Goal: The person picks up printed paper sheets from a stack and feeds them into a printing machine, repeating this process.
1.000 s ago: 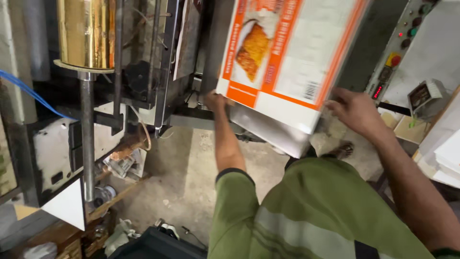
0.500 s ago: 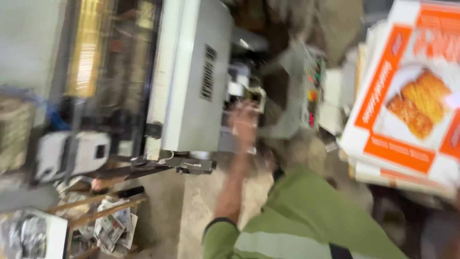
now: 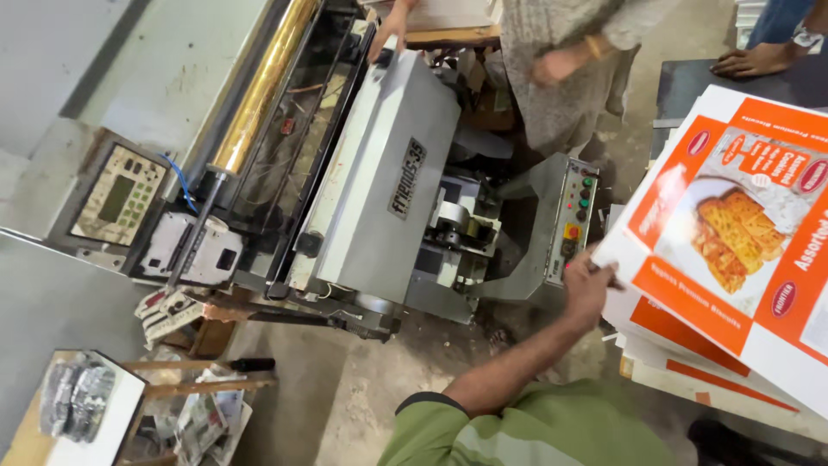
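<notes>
My left hand [image 3: 590, 290] reaches out from a green sleeve and grips the left corner of a large printed cardboard sheet [image 3: 733, 250]. The sheet is white and orange with a picture of biscuits and is held tilted above a stack of similar sheets [image 3: 681, 358] at the right. My right hand is out of the picture. Just left of my hand stands a grey control box with coloured buttons [image 3: 573, 216].
A large grey stamping machine [image 3: 379, 190] with a gold foil roll [image 3: 259, 86] fills the middle. Another person [image 3: 561, 60] stands behind it with a hand [image 3: 390, 24] on it. A third person's hand [image 3: 752, 60] rests on a dark table at the top right. A keypad panel [image 3: 112, 198] is on the left.
My view has swung from the raised sheet down and left to the machine. The sheet has come down to the right over the stack, and my right hand has left the view.
</notes>
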